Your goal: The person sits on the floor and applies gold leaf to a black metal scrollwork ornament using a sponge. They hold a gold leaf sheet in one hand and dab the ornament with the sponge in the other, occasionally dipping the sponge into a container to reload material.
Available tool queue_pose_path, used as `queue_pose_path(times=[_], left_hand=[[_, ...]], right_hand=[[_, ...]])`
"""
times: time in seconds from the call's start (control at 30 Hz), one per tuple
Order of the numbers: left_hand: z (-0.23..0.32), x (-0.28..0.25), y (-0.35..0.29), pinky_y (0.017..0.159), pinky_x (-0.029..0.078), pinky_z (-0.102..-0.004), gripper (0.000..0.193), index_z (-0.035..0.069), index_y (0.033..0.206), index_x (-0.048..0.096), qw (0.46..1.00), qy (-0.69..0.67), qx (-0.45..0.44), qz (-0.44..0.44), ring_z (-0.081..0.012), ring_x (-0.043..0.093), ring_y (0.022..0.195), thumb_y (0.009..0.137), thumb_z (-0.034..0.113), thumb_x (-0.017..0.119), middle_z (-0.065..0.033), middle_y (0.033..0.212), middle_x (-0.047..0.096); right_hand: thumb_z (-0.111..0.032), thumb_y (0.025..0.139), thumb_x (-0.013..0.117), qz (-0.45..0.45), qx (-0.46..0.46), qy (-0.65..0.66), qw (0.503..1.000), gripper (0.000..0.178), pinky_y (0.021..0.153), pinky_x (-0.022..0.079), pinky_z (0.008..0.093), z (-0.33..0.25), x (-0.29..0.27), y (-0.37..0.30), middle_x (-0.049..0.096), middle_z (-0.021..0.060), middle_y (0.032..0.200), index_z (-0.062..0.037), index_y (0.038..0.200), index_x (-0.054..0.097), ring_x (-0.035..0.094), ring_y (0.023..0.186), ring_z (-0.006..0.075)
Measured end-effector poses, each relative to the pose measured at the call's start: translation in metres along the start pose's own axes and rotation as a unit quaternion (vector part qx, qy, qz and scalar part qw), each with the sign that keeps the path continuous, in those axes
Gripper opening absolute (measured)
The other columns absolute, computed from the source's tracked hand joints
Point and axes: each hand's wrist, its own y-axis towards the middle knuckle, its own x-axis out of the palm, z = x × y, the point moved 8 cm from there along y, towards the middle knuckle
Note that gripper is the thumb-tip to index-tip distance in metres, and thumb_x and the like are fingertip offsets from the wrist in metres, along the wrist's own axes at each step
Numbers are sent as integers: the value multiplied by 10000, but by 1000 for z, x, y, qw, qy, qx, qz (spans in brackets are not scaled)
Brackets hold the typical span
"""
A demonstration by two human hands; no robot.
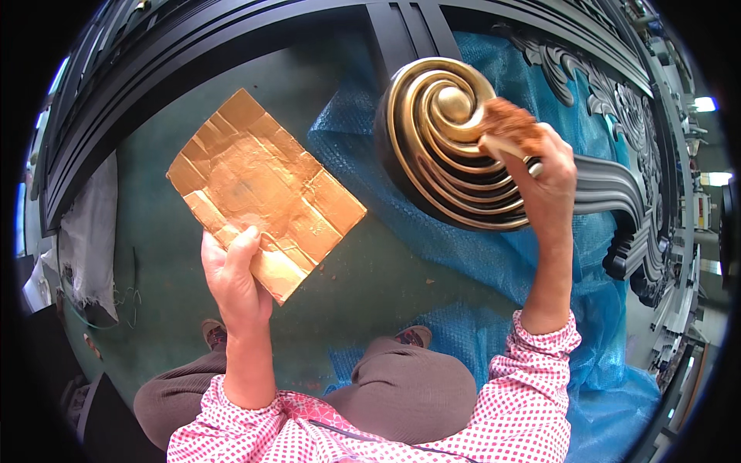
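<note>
My left hand (238, 279) grips the lower edge of a creased cardboard piece (266, 181) coated in gold colour, its thumb lying on top. The cardboard is tilted, with a darker, roundish patch near its middle. In my right hand (553, 176) is a brush (512, 126) with reddish-brown bristles, which look blurred. The bristles are at the right side of a large carved spiral scroll (432, 166), touching it or just over it. Gold covers the scroll's raised ridges and its round centre knob, while the grooves between are dark.
Blue bubble wrap (463, 258) lies under and around the scroll. A black moulded frame (231, 46) curves along the far side. Dark carved leaf ornament (617, 96) stands at the right, beside a grey curved arm (610, 185). Whitish sheeting (89, 231) hangs at the left above the green floor (347, 285).
</note>
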Motion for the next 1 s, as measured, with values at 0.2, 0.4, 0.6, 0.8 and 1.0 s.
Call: queue_pose_path(times=[0.2,0.4,0.6,0.8,1.0], left_hand=[[-3,2,1,867,449,-319,448,-48,1220,367,1000,-4,-16,-13,-186,553,965,799,4,511,-137,1107,518],[1,-3,1,860,450,-315,437,-44,1212,374,1000,0,-7,2,-180,557,951,801,7,512,-133,1091,526],[2,0,-1,837,451,-303,389,-25,1173,399,1000,-12,-14,10,-168,555,913,801,8,508,-113,1050,530],[4,3,-1,874,441,-312,447,-32,1222,367,1000,-31,-4,-1,-182,549,964,797,1,499,-123,1099,518],[3,2,1,891,439,-326,486,-33,1230,364,999,-32,2,-7,-193,547,983,769,19,509,-132,1120,510]], right_hand=[[-151,713,701,12,-35,8,999,235,788,411,377,-30,22,13,593,112,899,-39,885,585,560,879,299],[-140,710,697,47,16,30,998,188,705,402,390,-1,8,15,560,83,756,-44,797,560,556,735,276],[-174,736,666,17,-55,-18,998,158,748,395,379,-23,32,24,567,74,793,-68,813,577,555,786,271],[-178,720,673,9,-62,-12,998,185,781,392,379,-30,34,26,590,76,846,-69,841,586,565,835,267],[-187,720,678,32,-24,15,999,187,749,377,390,-24,26,29,550,84,760,-63,807,569,542,767,287]])
